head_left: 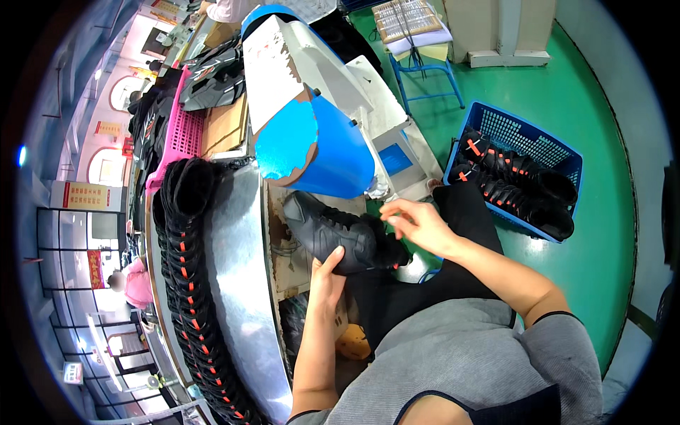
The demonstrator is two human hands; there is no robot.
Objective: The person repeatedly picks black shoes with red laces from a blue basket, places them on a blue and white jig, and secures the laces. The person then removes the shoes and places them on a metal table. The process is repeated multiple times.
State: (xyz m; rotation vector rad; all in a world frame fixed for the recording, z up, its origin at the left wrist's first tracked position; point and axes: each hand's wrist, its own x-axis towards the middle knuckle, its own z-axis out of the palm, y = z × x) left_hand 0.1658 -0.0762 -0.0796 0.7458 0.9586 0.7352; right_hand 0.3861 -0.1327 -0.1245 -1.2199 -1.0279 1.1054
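Observation:
A black shoe [329, 230] lies tilted in front of me, its grey-black toe pointing up and left under the machine. My left hand [329, 276] grips its side, the thumb laid along the upper. Laces run over the shoe's middle, and a small orange-red tab shows by its opening. My right hand [421, 225] hovers beside the opening, apart from the shoe, with loosely bent fingers and nothing visible between them. Just beyond the shoe stands a blue and white machine [319, 149] with chipped paint.
Left of me, a long row of black shoes [188, 283] lines a metal tabletop [237, 283]. A pink basket [185, 134] holds dark shoe parts. On the green floor at right, a blue crate [524, 127] contains several black shoes. A blue-legged stool [432, 67] stands farther off.

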